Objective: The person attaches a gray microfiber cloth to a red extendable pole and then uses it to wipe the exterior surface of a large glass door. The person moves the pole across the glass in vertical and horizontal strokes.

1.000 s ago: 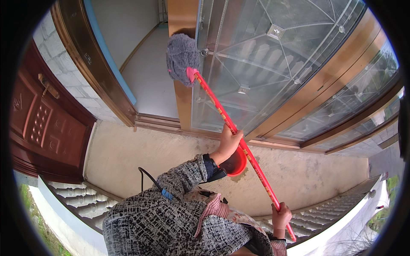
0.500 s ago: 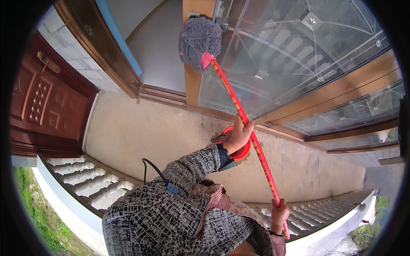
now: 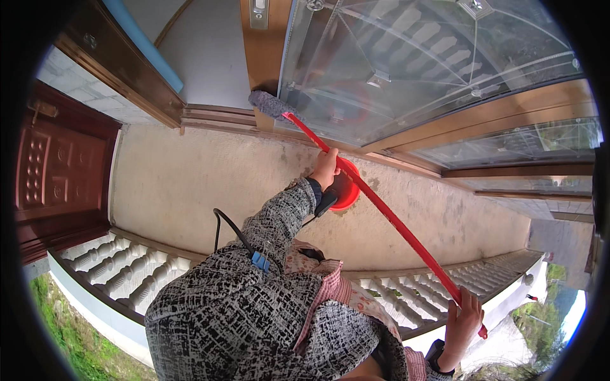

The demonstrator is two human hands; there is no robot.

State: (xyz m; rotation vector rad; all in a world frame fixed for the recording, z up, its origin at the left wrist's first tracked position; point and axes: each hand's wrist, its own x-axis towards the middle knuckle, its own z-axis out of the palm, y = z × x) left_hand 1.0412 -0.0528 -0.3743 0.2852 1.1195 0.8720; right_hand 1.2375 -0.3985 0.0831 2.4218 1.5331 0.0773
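Note:
A long red pole [image 3: 406,233] with a grey fluffy mop head [image 3: 270,105] runs from the upper left to the lower right. My left hand [image 3: 326,168] is closed round its upper part, above a red bucket [image 3: 345,190] on the floor. Near the pole's lower end, my right hand [image 3: 464,324] grips it from the right side, fingers bent over it. The mop head lies against the lower part of the wooden door frame [image 3: 262,60], by the corner of the glass panel [image 3: 381,57].
At the left stands a dark red door [image 3: 67,165]. Behind me runs a balustrade of white balusters [image 3: 136,267], with grass beyond. The concrete floor [image 3: 190,171] stretches between them and the doorway. A black cable [image 3: 232,228] loops beside my left sleeve.
The mop head has come down the door frame from near the lock to low beside the glass. My right hand has swung the pole's lower end outward to the right.

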